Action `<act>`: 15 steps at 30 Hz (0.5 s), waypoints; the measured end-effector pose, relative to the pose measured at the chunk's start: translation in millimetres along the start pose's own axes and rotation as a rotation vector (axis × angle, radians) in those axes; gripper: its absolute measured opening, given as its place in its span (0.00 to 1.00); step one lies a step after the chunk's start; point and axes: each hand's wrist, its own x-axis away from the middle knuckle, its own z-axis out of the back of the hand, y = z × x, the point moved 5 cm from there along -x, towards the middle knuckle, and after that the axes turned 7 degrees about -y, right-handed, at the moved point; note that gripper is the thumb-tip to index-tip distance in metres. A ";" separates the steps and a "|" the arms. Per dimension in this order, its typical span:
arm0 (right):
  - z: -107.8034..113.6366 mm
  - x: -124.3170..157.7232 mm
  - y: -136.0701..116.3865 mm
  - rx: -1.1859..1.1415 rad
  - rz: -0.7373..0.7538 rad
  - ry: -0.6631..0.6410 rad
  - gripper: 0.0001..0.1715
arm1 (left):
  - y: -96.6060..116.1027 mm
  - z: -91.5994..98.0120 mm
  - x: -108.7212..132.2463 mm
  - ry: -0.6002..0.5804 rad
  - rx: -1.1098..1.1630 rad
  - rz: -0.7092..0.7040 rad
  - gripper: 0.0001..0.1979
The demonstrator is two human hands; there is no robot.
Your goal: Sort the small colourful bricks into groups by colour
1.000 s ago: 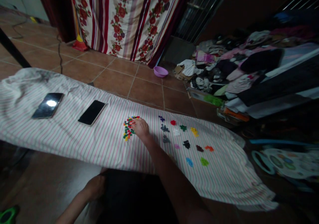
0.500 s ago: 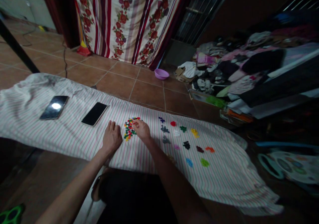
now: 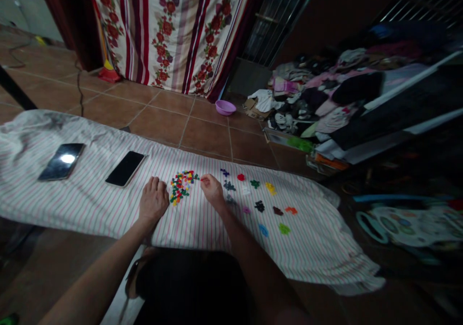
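My left hand (image 3: pixel 154 200) lies flat on the striped cloth, fingers stretched out, just left of a mixed pile of small coloured plastic pieces (image 3: pixel 181 187). On the pile's right side, my right hand (image 3: pixel 211 189) is closed in a pinch above the cloth. A bit of red shows at its fingertips, seemingly a small red piece. Sorted by colour, little groups lie further right: red pieces (image 3: pixel 240 177), dark green pieces (image 3: pixel 255 184), yellow pieces (image 3: pixel 270 188), black pieces (image 3: pixel 259 206), orange pieces (image 3: pixel 291 210), blue pieces (image 3: pixel 263 230) and lime green pieces (image 3: pixel 284 228), among others.
Two phones, a dark one (image 3: pixel 62 162) and a light-edged one (image 3: pixel 126 169), rest on the striped cloth (image 3: pixel 90 209) at left. Beyond, a purple basin (image 3: pixel 225 107) stands on the tiled floor before a flowered curtain (image 3: pixel 170 35). Clothes (image 3: pixel 325 88) are heaped at right.
My right hand has moved from over the mixed pile to its right side, in a pinch. My left hand stays flat on the cloth. The whole view has shifted a little.
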 end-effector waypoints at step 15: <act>127.7 -9.5 100.2 0.386 -0.381 0.209 0.15 | 1.7 -5.8 0.0 -0.023 -0.179 0.029 0.22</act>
